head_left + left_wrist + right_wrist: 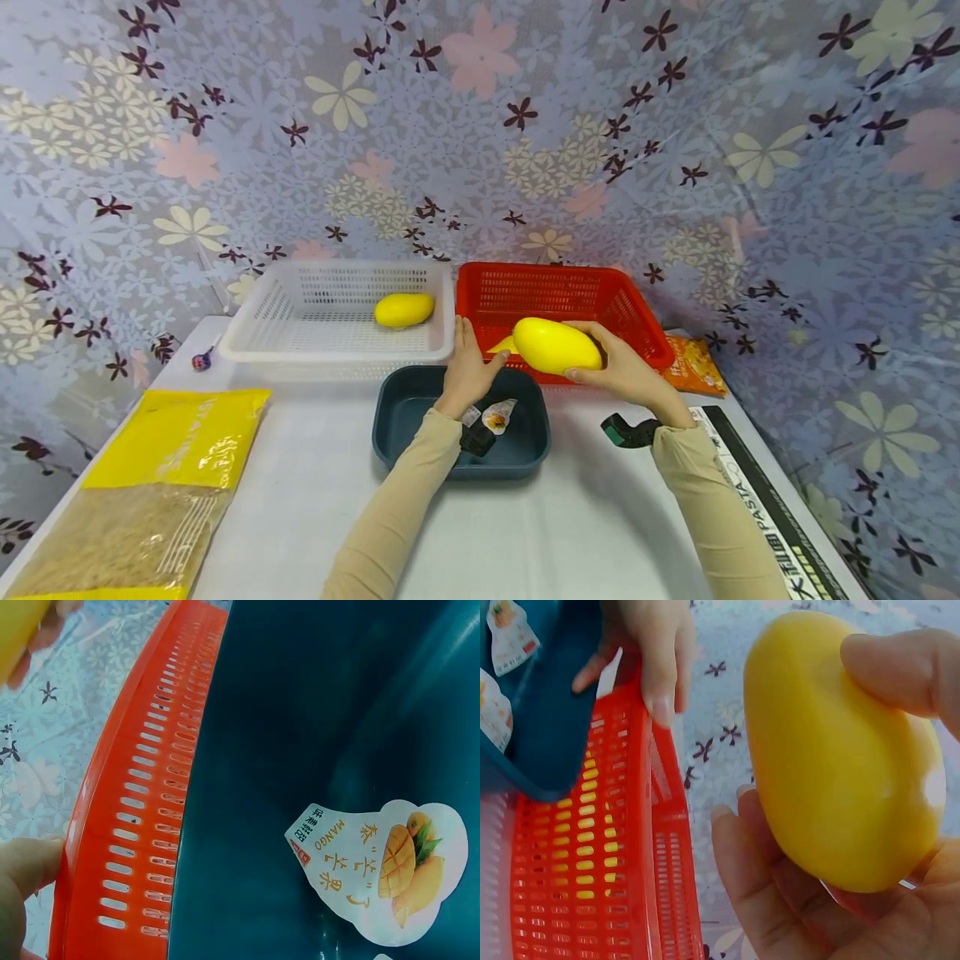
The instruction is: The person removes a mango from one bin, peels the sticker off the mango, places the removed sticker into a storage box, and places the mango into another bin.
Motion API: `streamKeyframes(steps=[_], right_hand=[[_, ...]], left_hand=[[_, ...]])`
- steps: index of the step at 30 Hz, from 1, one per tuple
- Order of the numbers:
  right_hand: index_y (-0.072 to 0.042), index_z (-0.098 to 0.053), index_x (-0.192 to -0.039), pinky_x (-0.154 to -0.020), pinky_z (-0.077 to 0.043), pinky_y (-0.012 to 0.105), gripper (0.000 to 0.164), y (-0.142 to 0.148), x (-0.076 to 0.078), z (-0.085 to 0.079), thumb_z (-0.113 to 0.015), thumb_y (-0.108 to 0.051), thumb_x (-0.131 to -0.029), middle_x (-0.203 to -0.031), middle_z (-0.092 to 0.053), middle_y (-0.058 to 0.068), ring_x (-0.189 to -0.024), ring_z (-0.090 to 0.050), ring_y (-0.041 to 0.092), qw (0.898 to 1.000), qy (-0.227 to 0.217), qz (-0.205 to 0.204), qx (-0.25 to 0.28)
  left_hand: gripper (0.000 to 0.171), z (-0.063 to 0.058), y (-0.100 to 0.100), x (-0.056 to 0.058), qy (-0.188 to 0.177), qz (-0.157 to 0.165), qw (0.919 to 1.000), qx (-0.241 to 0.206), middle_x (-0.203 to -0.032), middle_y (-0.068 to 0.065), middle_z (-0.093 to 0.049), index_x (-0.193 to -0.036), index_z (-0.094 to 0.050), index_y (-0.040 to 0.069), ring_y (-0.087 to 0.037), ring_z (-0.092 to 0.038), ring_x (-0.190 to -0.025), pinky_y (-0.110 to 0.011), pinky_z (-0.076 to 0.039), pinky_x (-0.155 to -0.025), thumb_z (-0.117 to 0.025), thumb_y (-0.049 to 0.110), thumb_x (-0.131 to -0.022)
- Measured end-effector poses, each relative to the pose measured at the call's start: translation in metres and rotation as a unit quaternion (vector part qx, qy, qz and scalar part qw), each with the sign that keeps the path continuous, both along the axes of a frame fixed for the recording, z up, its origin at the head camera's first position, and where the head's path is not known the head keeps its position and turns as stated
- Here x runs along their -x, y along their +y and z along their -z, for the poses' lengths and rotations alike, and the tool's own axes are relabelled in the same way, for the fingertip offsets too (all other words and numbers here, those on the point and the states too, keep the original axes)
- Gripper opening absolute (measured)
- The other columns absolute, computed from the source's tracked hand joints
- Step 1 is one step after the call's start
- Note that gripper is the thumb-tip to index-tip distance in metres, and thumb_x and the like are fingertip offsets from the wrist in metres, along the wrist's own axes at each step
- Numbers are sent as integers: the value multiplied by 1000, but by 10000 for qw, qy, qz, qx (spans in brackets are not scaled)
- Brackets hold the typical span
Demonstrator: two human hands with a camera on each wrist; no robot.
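The white bench [300, 517] fills the lower frame. A yellow bag [146, 487] lies lower left. Left of centre stands a white basket [330, 356]; right of centre, a red basket [551, 268]. A dark blue bin [465, 473] sits mid-frame, in front of both. The right hand [626, 367], right of centre, has fingers curled round a yellow mango [558, 346]. The left hand [468, 371], mid-frame, touches the red basket's near left corner, fingers straight. A second mango [403, 310] lies in the white basket, a mango-printed packet [379, 874] in the bin.

Table [300, 500] — red basket [543, 293]; yellow bag [146, 492]
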State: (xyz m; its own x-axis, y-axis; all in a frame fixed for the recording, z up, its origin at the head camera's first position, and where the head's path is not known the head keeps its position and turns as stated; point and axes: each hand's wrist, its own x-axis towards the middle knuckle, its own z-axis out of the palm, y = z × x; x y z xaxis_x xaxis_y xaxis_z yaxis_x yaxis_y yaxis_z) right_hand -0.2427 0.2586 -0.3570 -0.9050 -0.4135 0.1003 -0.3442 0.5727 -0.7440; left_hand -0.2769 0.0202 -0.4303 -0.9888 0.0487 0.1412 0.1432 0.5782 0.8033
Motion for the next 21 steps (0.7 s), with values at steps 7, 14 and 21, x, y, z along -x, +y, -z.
streamKeyframes(steps=[7, 14, 21], right_hand=[[-10, -34, -145, -104, -43, 56, 70, 2, 30, 3, -70, -26, -88, -143, -44, 17, -119, -48, 36, 9991, -221, 355, 45], [-9, -31, -147, -106, -40, 56, 73, 1, 52, 15, -68, -32, -89, -146, -40, 18, -122, -46, 37, 9983, -317, 488, -24], [-10, -30, -149, -107, -39, 56, 76, -8, 70, 26, -68, -36, -89, -147, -39, 18, -124, -46, 38, 9973, -524, 500, 115]], left_hand=[[88, 2, 0, 2, -16, 30, 10000, -26, -164, -16, -2, -154, -8, -1, -40, -60, -115, -44, -53, -94, -61, 36, -94], [90, 4, 0, 2, 10, 65, 10000, -54, -164, -16, -1, -155, -7, 0, -42, -57, -119, -46, -51, -97, -61, 37, -93], [89, 3, 0, 0, 12, 80, 9999, -125, -164, -16, -1, -155, -7, -1, -42, -51, -128, -48, -47, -102, -61, 36, -93]])
